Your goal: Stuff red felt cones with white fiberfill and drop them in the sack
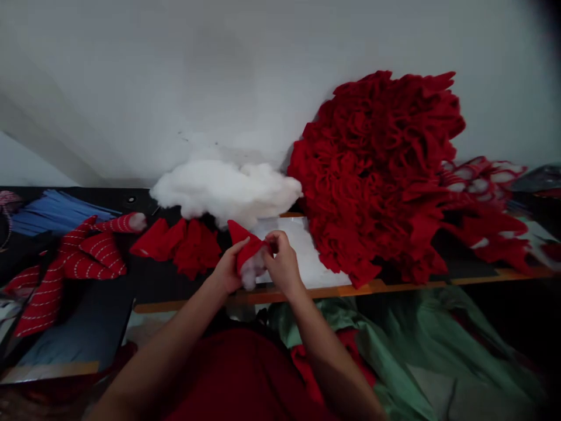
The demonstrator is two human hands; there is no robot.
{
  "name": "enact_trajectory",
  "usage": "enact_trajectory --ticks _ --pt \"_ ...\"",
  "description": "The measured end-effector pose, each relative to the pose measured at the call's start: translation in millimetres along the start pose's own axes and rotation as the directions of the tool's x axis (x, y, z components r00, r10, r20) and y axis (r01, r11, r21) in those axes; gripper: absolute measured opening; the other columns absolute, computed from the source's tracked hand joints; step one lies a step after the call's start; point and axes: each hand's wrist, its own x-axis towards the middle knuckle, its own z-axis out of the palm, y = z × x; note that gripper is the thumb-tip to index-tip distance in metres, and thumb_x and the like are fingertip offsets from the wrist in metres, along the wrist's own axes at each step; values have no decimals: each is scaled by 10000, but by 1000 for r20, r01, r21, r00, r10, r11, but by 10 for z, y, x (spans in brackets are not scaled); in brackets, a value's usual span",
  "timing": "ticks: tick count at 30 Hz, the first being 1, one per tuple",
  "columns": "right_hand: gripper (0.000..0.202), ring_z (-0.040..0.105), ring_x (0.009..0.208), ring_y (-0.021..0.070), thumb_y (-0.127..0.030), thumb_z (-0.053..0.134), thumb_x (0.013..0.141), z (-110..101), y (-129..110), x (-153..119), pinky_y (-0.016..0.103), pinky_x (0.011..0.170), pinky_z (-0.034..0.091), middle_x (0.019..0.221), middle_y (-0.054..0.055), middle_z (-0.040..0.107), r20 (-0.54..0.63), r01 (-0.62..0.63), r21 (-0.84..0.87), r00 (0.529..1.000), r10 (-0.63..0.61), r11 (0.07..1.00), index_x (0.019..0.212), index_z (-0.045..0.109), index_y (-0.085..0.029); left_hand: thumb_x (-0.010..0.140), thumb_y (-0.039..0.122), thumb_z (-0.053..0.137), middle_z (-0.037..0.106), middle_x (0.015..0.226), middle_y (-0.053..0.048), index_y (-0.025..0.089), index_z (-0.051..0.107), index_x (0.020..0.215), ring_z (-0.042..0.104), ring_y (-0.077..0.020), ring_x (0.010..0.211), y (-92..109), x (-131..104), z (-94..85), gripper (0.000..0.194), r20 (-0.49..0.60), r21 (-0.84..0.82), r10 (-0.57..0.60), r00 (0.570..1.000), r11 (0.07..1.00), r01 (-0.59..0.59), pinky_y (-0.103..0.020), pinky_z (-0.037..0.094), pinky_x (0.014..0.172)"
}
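Observation:
My left hand (228,270) grips a small red felt piece (245,248) that comes to a point at its far end. White stuffing (252,272) bulges out of the near, open end of that piece. At the right edge of the felt, my right hand (281,263) has its fingers and thumb pinched together; the fingertips meet the rim by the stuffing. Just beyond the hands lies a large heap of white fibre stuffing (223,190). Several red felt pieces (193,245) rest to the left of my left hand.
A tall pile of red felt pieces (372,169) leans against the wall at the right. Striped red stuffed shapes (87,257) and blue strips (56,213) lie at the left. White paper (324,269) covers part of the table edge; green cloth bags (438,345) hang below.

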Motion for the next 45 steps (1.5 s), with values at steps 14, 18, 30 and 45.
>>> enact_trajectory --ticks 14,18,30,45 --pt "176 494 600 126 -173 485 633 -90 207 -15 257 596 409 665 -36 532 -67 -152 193 984 167 969 803 518 -205 577 251 699 469 985 -50 199 518 1011 486 -193 958 -366 42 -27 473 224 859 823 522 86 -504 -346 383 886" --pt "171 447 525 106 -209 510 601 -154 227 -27 226 508 373 592 -62 492 -3 -237 426 965 263 873 771 495 -207 597 156 641 531 949 -34 202 542 972 512 -179 910 -356 101 10 390 268 834 776 571 111 -541 -292 391 837" --pt "225 454 616 103 -184 579 603 -290 221 -83 221 566 388 670 -56 452 -141 -164 345 964 224 924 818 514 -203 609 124 542 550 733 24 199 537 799 485 -120 667 -249 232 16 205 183 886 813 553 108 -451 -211 367 618" --pt "238 462 598 108 -172 495 558 -225 371 -104 216 521 391 687 -41 511 -127 -241 482 932 339 843 794 494 -193 574 165 655 523 1011 -59 195 472 1045 517 -184 919 -326 7 -114 506 290 794 559 777 312 -521 -270 444 714"
